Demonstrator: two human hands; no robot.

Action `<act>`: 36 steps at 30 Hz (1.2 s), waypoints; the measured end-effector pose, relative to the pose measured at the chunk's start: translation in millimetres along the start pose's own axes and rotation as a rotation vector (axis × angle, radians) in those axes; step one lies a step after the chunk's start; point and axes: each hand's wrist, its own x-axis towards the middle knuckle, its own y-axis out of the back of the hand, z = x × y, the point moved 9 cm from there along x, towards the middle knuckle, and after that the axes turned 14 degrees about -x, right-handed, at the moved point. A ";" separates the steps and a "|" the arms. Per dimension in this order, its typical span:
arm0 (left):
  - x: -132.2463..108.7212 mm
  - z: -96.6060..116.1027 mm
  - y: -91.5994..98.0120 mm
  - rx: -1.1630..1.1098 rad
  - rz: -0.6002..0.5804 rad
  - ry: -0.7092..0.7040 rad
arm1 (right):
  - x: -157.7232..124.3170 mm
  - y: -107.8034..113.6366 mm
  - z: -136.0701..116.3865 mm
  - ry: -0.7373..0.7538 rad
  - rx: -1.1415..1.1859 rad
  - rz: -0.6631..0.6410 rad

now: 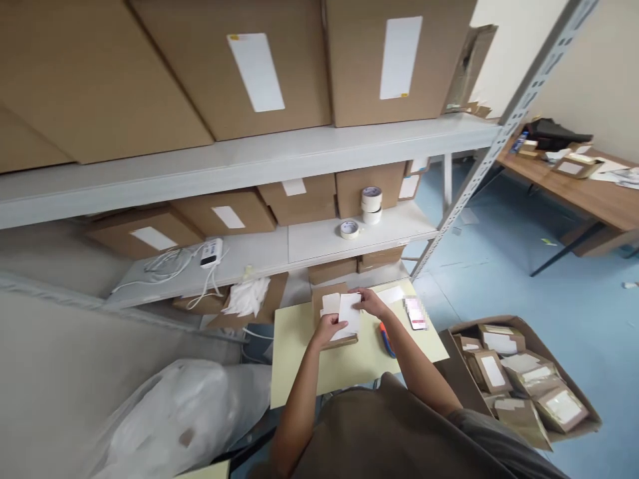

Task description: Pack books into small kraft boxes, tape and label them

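A white rectangular paper piece [351,313] is held between my two hands over a small cardboard box [322,298] on the pale yellow table. My left hand [328,330] grips its lower left side, thumb on top. At the upper right edge, the fingers of my right hand [370,303] pinch the same piece. Another white flap or sheet [330,303] shows just left of it; I cannot tell whether it is joined on. Beside my right forearm lies a blue and orange object [387,340], partly covered by the arm. A phone [415,313] rests near the table's right edge.
Metal shelving [319,150] with large cartons rises in front. Tape rolls [371,199] and a power strip [212,253] sit on its middle shelf. An open carton [519,322] of small boxes stands at right on the floor, a plastic bag [174,419] at lower left.
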 end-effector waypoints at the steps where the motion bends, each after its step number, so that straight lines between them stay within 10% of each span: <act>1: -10.9 -3.4 11.2 -0.038 0.047 0.004 | 5.2 -20.9 -8.3 0.015 -0.007 -0.033; 5: -43.6 1.7 56.6 -0.174 0.246 -0.077 | 14.7 -79.0 -31.6 0.052 0.005 0.001; 13: -72.3 56.9 107.9 -0.244 0.493 -0.269 | -25.3 -107.7 -29.9 -0.070 0.111 0.063; 23: -62.3 101.6 50.3 -0.224 0.402 -0.310 | -47.6 -62.8 -61.5 0.029 0.125 0.121; 36: -21.3 101.7 -29.6 -0.234 0.354 -0.240 | -66.2 21.7 -48.6 0.072 0.161 0.144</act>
